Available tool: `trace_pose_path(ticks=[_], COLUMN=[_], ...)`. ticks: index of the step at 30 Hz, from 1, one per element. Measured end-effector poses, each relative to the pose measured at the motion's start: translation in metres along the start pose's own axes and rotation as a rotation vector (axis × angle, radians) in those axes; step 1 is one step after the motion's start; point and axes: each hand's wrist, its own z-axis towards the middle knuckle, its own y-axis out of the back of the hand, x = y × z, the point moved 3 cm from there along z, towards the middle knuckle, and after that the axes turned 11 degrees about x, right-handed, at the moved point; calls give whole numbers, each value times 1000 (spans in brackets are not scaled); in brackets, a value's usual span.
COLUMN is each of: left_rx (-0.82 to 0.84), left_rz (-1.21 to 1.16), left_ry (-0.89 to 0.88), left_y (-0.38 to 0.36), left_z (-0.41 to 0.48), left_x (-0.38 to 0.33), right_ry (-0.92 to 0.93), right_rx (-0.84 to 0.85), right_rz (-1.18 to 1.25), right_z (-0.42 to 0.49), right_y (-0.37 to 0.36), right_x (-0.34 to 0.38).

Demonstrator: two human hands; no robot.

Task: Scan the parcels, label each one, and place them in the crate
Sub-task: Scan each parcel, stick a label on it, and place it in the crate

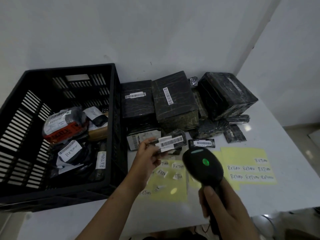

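Nearest to us, the right hand (225, 207) grips the handle of a black scanner (202, 168), fingers curled round it. A green light glows on top of the scanner's head, which points away from us toward the parcel in the other hand.

The left hand (147, 157) reaches in from the table's front edge and pinches a slim black parcel (170, 142) between thumb and fingers. It is held above the middle of the white table (285, 139), with its white barcode strip facing up, just beyond the scanner.

Under both hands lie yellow sheets (249, 164) of handwritten "RETURN" labels – the sheet toward the right edge is fuller, and the one nearer the crate is partly peeled.

A large black slatted crate (15, 122) fills the table's left side. Inside it we see several wrapped parcels (70, 150) already wearing "RETURN" labels.

Along the back edge, against the wall, sit black-wrapped boxes (174, 103) with barcode strips. Smaller black packets lie in front of them – one flat packet (201, 143) sits just beside the held parcel.
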Motion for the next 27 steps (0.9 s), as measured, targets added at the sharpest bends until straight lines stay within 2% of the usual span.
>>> trace_pose_path(ticks=[2, 4, 8, 13, 18, 27], left_rx=[21, 31, 24, -15, -50, -96], left_rz=[55, 111, 148, 204, 208, 194], left_ry=[47, 99, 181, 238, 245, 209], left_y=[-1, -3, -9, -19, -33, -47], left_z=[0, -1, -1, 1, 4, 11], left_x=[5, 13, 30, 46, 55, 54], right_ry=[-44, -116, -278, -392, -434, -379], right_rx=[-40, -135, -212, -216, -226, -208], right_rz=[259, 218, 170, 87, -57, -201], right_z=[21, 44, 94, 141, 170, 183], right_y=[9, 31, 78, 111, 122, 125], right_x=[-23, -42, -106, -174, -216, -253])
